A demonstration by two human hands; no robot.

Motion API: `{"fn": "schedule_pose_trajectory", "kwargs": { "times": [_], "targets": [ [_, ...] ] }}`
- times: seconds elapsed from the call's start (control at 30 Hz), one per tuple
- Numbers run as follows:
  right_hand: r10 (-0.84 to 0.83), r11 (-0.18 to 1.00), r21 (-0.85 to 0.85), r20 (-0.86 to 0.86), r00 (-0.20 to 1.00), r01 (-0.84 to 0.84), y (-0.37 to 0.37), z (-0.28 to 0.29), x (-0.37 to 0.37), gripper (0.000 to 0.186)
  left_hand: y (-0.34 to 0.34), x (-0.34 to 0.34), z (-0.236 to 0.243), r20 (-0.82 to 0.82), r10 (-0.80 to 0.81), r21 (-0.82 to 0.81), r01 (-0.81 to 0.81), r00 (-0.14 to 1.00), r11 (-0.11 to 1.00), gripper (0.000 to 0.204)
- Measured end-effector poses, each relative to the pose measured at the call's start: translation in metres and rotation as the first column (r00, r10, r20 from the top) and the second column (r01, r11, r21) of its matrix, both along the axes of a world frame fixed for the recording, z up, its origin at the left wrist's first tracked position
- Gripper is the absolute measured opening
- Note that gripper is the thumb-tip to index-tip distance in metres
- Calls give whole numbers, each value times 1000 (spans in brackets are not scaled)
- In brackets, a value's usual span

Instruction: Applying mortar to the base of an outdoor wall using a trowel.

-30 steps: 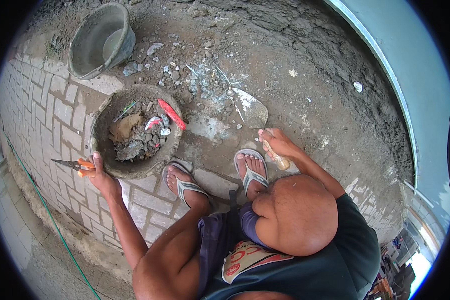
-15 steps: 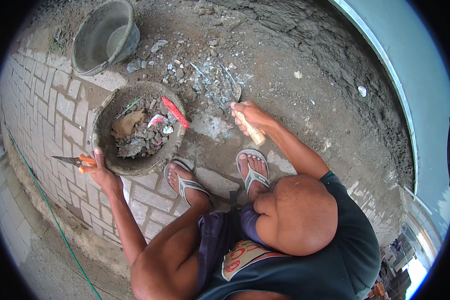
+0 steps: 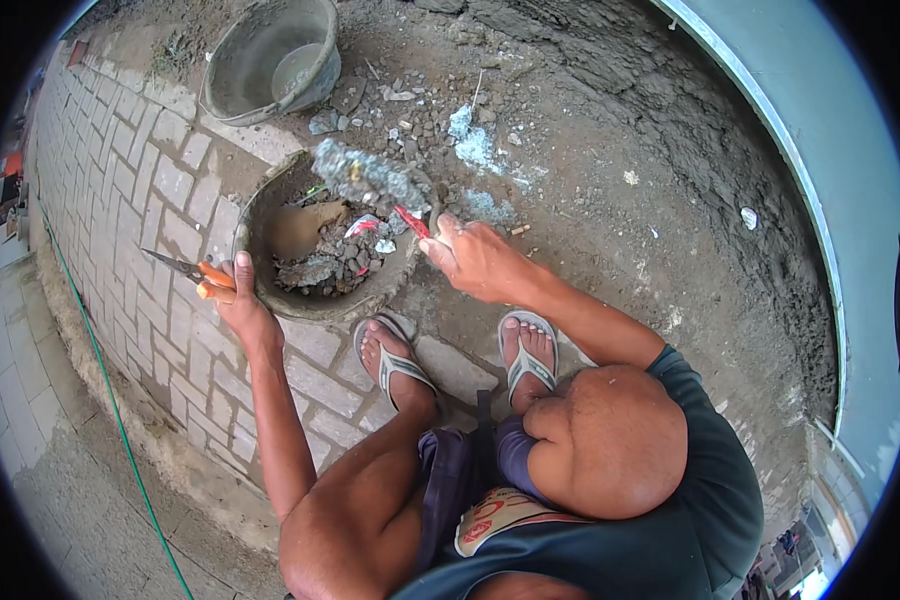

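Observation:
My left hand (image 3: pixel 244 300) is closed on an orange-handled hand tool (image 3: pixel 216 280) with pointed dark metal jaws; pliers or shears, I cannot tell which. Its thumb presses against the side of a mud-caked bucket (image 3: pixel 262 200). Inside lie stones, brown scrap and bits of red and white litter. In my right hand (image 3: pixel 482 258) is a trowel, its handle mostly covered by the fingers. A heap of grey rubble (image 3: pixel 365 176), blurred by motion, sits over the bucket's far side and hides the blade. A red strip (image 3: pixel 411 222) lies at the bucket's right rim, close to my fingers.
A second dirty bucket (image 3: pixel 322 85) tilts on the soil beyond. Pale blue powdery debris (image 3: pixel 477 150) and loose stones lie to the right of the buckets. Paving blocks (image 3: pixel 175 190) spread left, a green hose (image 3: pixel 120 420) runs farther left, and a light blue wall (image 3: pixel 810 130) stands right.
My right hand has swung left with the trowel, from the debris on the ground to the bucket, and rubble is now lifted over it. The left hand keeps its hold at the bucket.

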State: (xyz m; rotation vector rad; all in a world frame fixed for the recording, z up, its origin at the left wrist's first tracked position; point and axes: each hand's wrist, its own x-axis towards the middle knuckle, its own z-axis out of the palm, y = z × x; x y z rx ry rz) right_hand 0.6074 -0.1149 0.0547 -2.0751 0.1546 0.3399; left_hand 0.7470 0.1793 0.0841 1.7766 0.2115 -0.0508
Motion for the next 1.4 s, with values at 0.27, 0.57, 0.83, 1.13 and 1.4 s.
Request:
{"fn": "schedule_pose_trajectory", "kwargs": {
  "times": [0.27, 0.57, 0.83, 1.13, 1.4],
  "targets": [
    [-418, 805, 243, -416, 808, 541, -73, -20, -87, 42, 8, -6, -3, 28, 111, -133, -107, 993, 985, 57],
    [-405, 507, 300, -745, 530, 808, -68, -48, -110, 37, 13, -4, -2, -1, 6, -78, -6, 1000, 997, 78],
    [-304, 702, -697, -106, 947, 147, -157, -84, -30, 41, 1, -4, 8, -34, 87, -67, -89, 996, 994, 65],
    [57, 775, -608, -204, 977, -173, -160, -54, -4, 43, 16, 3, -1, 7, 21, -23, -21, 1000, 1000, 29],
    [255, 721, -681, 87, 963, -129, -165, -84, 103, 37, 12, -2, 2, 33, -18, 30, 17, 999, 999, 24]
  ]
}}
